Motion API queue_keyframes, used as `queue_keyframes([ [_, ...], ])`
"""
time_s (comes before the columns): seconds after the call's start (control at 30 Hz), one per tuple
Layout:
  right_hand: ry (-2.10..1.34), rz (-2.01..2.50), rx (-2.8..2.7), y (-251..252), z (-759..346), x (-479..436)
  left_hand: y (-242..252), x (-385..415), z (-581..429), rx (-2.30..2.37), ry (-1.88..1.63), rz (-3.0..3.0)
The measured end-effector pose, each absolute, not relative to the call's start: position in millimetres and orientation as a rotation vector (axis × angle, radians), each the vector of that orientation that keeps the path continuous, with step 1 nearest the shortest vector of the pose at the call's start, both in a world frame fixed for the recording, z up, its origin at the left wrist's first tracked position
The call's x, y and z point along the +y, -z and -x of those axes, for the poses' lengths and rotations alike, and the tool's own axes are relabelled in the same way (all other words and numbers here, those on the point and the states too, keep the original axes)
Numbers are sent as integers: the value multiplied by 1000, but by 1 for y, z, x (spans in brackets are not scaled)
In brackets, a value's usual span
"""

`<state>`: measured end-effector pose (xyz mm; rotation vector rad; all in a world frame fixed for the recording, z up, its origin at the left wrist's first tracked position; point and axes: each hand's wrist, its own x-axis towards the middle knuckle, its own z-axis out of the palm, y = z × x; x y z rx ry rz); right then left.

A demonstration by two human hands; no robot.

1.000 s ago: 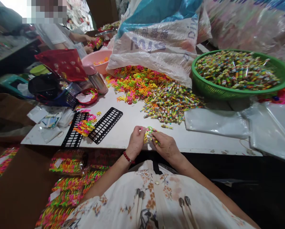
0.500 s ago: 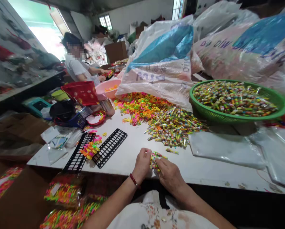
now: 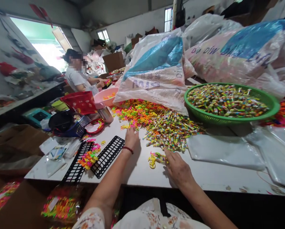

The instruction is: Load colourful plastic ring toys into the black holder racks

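Observation:
My left hand (image 3: 131,140), a dark red bead bracelet at its wrist, is at the near edge of a heap of bright plastic pieces (image 3: 142,113). Its fingers are drawn together and point away; whatever is at their tips is hidden. My right hand (image 3: 179,167) is closed round one end of a small bunch of printed tubes with yellow plastic pieces (image 3: 154,159), just above the white tabletop (image 3: 142,176). Right beyond it lies a heap of small printed tubes (image 3: 173,128), its fingertips close to the heap's front edge.
At right a green basket (image 3: 230,119) holds more tubes, with clear plastic bags (image 3: 224,151) in front. Black slotted trays (image 3: 109,156) lie at left, colourful pieces on them. Large sacks (image 3: 154,70) stand behind. A co-worker (image 3: 77,76) sits at the far left.
My hands have come apart. The left went forward and left to the plastic pieces; the right moved slightly right, keeping the bunch. The view has tilted up a little.

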<state>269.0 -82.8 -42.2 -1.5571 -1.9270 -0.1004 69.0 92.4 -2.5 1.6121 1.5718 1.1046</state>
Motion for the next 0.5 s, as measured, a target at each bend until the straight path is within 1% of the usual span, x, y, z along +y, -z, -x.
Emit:
queue_keyframes([
  [0.07,-33,1504,-1879,36,-268,-84,2,119,-66,1568,-1216,-1534],
  [0.13,-245,1450,-1816,29,-264,-87,5,138,-62,1529,-1293,-1426],
  [0.23,-563,1441,-1733,20,-256,-94,11,148,-54,1474,-1341,-1262],
  [0.37,-825,1456,-1616,15,-255,-96,14,132,-42,1433,-1323,-1018],
  [0.5,-1019,1433,-1394,15,-249,-90,6,94,-31,1267,-1237,-810],
])
